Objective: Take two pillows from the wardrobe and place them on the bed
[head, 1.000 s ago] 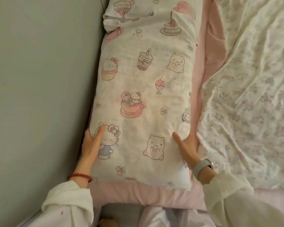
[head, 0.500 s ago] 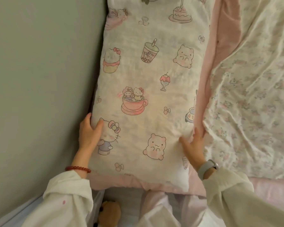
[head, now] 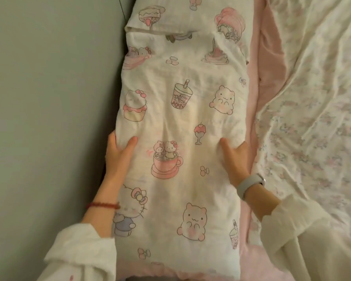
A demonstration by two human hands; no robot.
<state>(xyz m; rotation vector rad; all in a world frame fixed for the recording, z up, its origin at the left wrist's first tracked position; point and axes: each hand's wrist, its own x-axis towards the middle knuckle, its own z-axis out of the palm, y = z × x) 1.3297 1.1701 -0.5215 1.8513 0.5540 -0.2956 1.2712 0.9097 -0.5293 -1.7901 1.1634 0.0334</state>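
Against wall (head: 49,118), on bed (head: 270,57): I'm gripping near pillow (head: 180,122) both sides, left hand (head: 118,153) and right hand (head: 234,157) pinching edges; second pillow (head: 182,15) lying beyond.

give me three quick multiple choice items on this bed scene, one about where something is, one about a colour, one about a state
1. Where does the near cartoon-print pillow lie?
A. between the grey wall and the floral quilt
B. on the floor
C. on top of the floral quilt

2. What colour is the bracelet on the left wrist?
A. blue
B. red
C. green

3. How are the hands on the near pillow?
A. both lifted clear of it
B. only the right touches it
C. each grips one long side

Answers:
1 A: the grey wall is at its left, the floral quilt at its right.
2 B: the bead bracelet is red.
3 C: the left hand and right hand hold opposite edges, thumbs on top.
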